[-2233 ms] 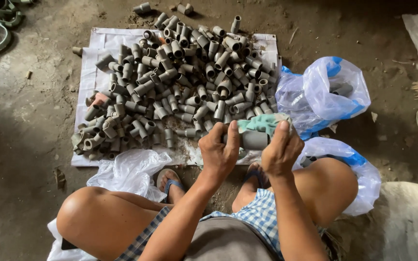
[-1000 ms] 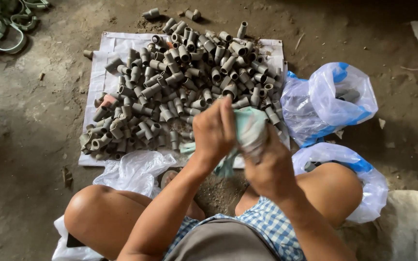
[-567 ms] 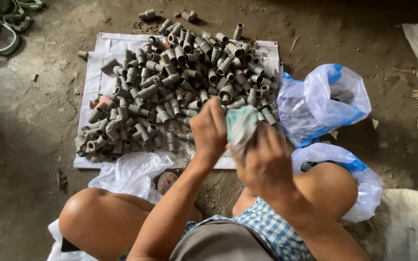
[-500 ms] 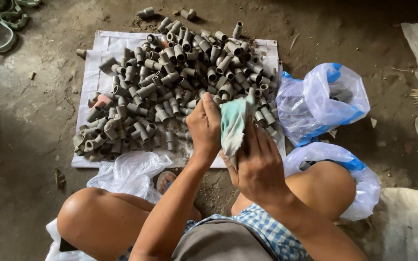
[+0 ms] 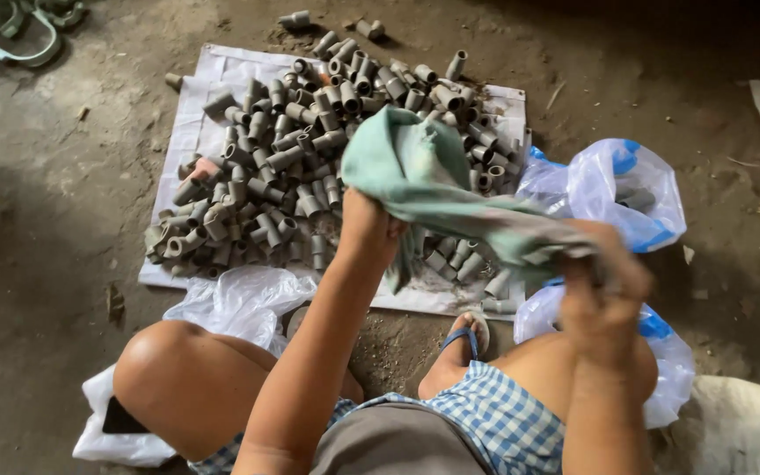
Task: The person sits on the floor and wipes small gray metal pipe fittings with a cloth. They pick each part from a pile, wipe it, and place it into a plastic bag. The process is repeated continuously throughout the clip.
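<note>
Head view: left hand was raised over the near edge of the white sheet, fist closed on one end of a pale green cloth. Right hand sat lower and further right, above the right knee, clenched on the other end. Cloth was stretched between the two hands and sagged open at the top, over the right part of the pile of grey pipe fittings.

Hard to make out:
- right hand was motion-blurred, individual fingers not readable
- whether a fitting was wrapped inside the cloth: couldn't tell
- cloth hid a good part of the pile's right side
- right foot mostly hidden; only the sandal and toes showed between the knees
- green curved clamps were cut off at the top left corner

Counts:
- 1 cloth
- 2 hands, both the person's own
- fittings: far too many and too overlapped to count; a few lay loose on the dirt floor beyond the sheet's far edge
- 2 clear bags with blue trim to the right, upper one showing fittings inside
- 1 crumpled clear bag by the left knee
</note>
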